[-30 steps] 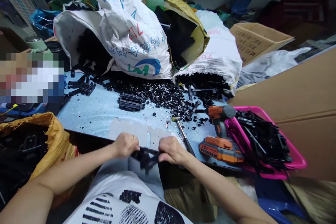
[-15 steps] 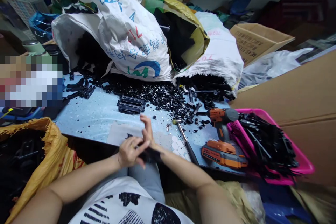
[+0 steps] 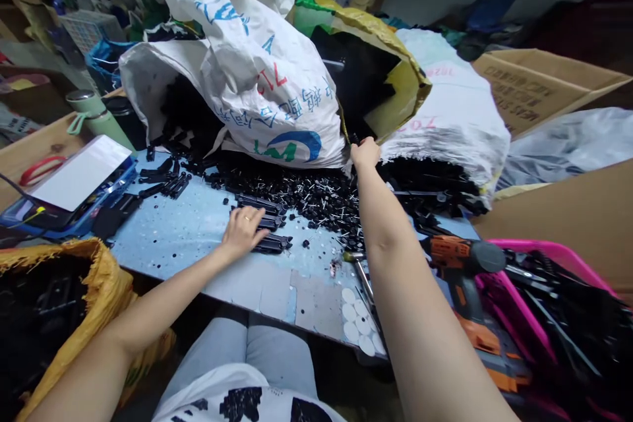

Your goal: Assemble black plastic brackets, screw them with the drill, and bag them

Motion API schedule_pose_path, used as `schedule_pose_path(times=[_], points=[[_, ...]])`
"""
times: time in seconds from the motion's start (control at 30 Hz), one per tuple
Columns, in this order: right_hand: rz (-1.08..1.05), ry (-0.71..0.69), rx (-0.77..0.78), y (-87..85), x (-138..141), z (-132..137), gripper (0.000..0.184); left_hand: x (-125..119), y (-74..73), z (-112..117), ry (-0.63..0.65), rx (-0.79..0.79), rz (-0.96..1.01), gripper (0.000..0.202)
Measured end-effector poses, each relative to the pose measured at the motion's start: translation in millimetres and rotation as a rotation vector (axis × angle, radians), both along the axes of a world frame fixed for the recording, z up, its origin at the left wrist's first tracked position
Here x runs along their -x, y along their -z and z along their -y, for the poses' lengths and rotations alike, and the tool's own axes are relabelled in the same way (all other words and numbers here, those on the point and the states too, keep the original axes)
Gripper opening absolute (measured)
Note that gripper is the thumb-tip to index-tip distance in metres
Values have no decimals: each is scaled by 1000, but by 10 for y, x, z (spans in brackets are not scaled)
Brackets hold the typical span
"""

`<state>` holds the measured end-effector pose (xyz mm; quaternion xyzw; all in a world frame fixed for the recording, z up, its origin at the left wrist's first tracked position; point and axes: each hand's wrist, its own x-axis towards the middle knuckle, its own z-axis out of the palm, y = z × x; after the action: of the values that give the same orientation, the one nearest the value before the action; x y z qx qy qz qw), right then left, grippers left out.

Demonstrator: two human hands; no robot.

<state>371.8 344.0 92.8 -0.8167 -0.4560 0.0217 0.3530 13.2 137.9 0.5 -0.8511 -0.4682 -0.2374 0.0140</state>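
I have my left hand (image 3: 243,232) spread loosely over a short stack of long black plastic parts (image 3: 274,242) on the blue tabletop (image 3: 192,227); the fingers reach across the stack, and I see them closed on nothing. My right hand (image 3: 364,151) is stretched forward to the bottom lip of the yellow-and-green sack (image 3: 408,89), fingers curled there — whether they pinch a part, the sack's edge or nothing, I cannot tell.

I read the step in hand as two things at once: laying or squaring a part at the stack with the left, and fetching from the sack with the right. The next move, as I judge it, calls for a firm pick of one piece at that mouth, then a clean draw back over the pile of small black pieces with metal pins (image 3: 321,201) — high enough not to drag it, and clear of the hammer (image 3: 364,282) and cordless drill (image 3: 459,257).
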Motion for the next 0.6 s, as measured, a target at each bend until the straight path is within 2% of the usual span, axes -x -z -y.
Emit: schedule_pose_path(times=[0.07, 0.13, 0.2, 0.23, 0.3, 0.37, 0.43, 0.5, 0.6], points=[[0, 7, 3, 4, 27, 22, 33, 210, -62, -274, -251, 72, 62, 41], [1, 13, -25, 19, 60, 173, 38, 470, -116, -601, -495, 154, 62, 35], [-1, 5, -59, 62, 104, 482, 36, 710, -143, -897, -659, 190, 28, 37], [-4, -7, -73, 100, 134, 696, 33, 803, -144, -1011, -689, 198, 17, 38], [-16, -65, -89, 205, 226, 1229, 30, 922, -128, -1162, -569, 229, -10, 40], [-39, -193, -102, 333, 364, 1848, 31, 958, -100, -1228, -338, 276, -28, 38], [-98, -556, -140, 457, 537, 2478, 32, 945, -73, -1246, -210, 314, -14, 30], [-39, -806, -122, 564, 713, 3045, 29, 927, -57, -1244, -246, 308, 56, 19], [77, -770, -49, 703, 910, 3671, 27, 936, -65, -1210, -320, 258, 174, 17]])
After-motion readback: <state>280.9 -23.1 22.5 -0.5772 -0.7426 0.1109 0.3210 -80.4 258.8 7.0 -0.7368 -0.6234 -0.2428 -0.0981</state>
